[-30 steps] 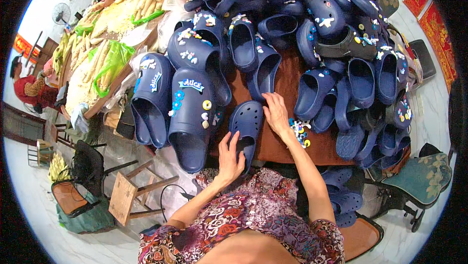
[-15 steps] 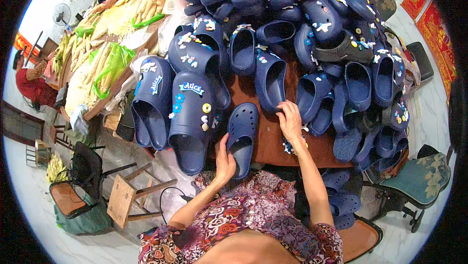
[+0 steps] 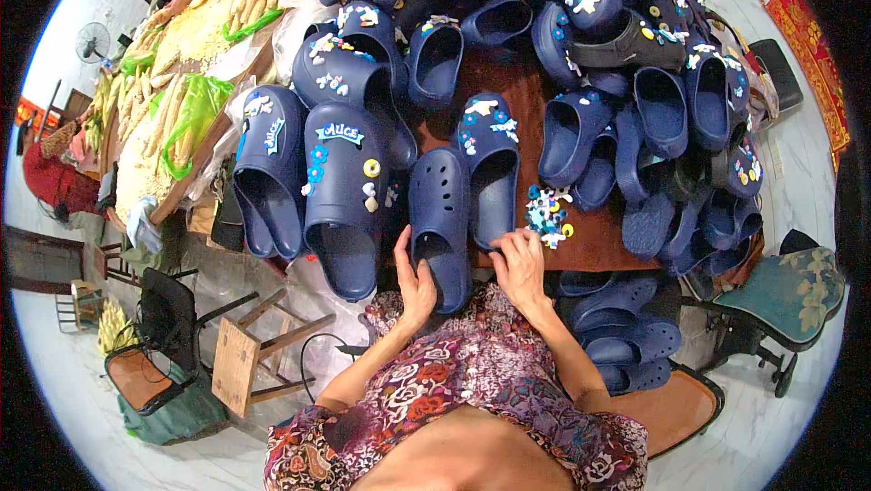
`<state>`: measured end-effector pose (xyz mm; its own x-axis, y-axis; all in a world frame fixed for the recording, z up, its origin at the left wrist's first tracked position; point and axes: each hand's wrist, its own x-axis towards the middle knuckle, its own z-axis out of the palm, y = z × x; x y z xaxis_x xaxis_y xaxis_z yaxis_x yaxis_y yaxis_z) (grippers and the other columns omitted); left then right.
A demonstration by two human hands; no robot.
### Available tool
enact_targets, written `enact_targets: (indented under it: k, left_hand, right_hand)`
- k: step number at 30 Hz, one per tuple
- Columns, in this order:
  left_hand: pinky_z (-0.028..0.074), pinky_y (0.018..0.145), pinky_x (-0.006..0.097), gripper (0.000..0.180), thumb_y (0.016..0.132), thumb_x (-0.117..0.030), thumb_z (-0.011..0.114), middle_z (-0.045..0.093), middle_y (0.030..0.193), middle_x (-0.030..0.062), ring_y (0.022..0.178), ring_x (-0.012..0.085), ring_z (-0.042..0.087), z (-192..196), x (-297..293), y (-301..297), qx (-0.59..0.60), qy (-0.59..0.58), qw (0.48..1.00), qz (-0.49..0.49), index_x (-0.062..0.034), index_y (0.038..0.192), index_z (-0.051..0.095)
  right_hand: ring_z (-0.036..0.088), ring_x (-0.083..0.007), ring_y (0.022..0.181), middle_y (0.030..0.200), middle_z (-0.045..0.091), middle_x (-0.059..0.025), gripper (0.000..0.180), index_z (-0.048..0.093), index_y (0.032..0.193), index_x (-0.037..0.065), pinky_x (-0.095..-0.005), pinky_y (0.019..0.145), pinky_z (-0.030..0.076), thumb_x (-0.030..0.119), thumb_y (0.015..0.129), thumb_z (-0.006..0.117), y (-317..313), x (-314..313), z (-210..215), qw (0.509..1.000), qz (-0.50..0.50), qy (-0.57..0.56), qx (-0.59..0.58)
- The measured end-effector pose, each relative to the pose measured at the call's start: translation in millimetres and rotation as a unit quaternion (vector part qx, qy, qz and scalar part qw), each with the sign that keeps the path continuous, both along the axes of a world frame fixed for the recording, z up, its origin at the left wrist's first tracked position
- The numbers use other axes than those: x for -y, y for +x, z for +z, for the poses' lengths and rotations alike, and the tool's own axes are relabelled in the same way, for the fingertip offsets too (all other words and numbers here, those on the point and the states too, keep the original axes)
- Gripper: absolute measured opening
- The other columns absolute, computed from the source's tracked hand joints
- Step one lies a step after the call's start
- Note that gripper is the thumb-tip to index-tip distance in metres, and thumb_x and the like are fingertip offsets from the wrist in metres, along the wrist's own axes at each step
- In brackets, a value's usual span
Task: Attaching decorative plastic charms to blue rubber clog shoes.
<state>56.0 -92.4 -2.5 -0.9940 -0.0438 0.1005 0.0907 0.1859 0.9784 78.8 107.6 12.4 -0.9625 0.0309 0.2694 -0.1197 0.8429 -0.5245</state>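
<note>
A plain navy clog (image 3: 439, 184) with bare vent holes stands toe-away at the table's near edge. My left hand (image 3: 415, 284) grips its left rim near the heel, fingers along the outside. Right beside it lies a matching clog (image 3: 494, 191) with white and blue charms on its toe. My right hand (image 3: 521, 269) is closed on the heel of this decorated clog, its thumb side toward the plain one. A small heap of loose shoe charms (image 3: 548, 217), blue, white and yellow, lies just beyond my right hand on the brown tabletop (image 3: 599, 250).
Decorated navy clogs (image 3: 343, 191) crowd the left, and a tall heap of clogs (image 3: 590, 1) fills the back and right. Plain clogs (image 3: 626, 332) lie below the table edge. Left are a wooden stool (image 3: 240, 364), a table of corn (image 3: 181, 92) and other people.
My right hand has drawn the decorated clog nearer and left, next to the plain clog. The charm heap now shows fully. My left hand stays on the plain clog.
</note>
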Motion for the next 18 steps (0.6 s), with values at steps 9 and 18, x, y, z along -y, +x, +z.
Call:
enact_targets:
  k: [9, 18]
  left_hand:
    - [0.028, 0.115, 0.042, 0.07, 0.075, 0.012, 0.04, 0.042, 0.142, 0.0222, 0.134, 0.0342, 0.04, 17.0, -11.2, 1.1, -0.181, -0.109, 0.972, -0.101, 0.0022, 0.144, 0.039]
    - [0.035, 0.11, 0.043, 0.07, 0.069, 0.013, 0.048, 0.043, 0.141, 0.0231, 0.13, 0.0365, 0.044, 41.2, -33.8, 2.4, -0.224, -0.153, 0.936, -0.226, -0.0018, 0.138, 0.051]
  right_hand:
    - [0.042, -0.041, 0.13, 0.137, 0.042, -0.024, 0.08, 0.041, 0.143, 0.004, -0.0451, 0.109, 0.037, 0.029, 0.078, 0.08, 15.1, 6.0, 61.8, 0.974, 0.009, -0.21, -0.084]
    - [0.044, -0.0408, 0.127, 0.134, 0.045, -0.0186, 0.071, 0.052, 0.133, 0.009, -0.0485, 0.109, 0.039, -0.004, 0.065, 0.065, 32.3, -11.4, 68.4, 0.989, -0.103, -0.075, -0.077]
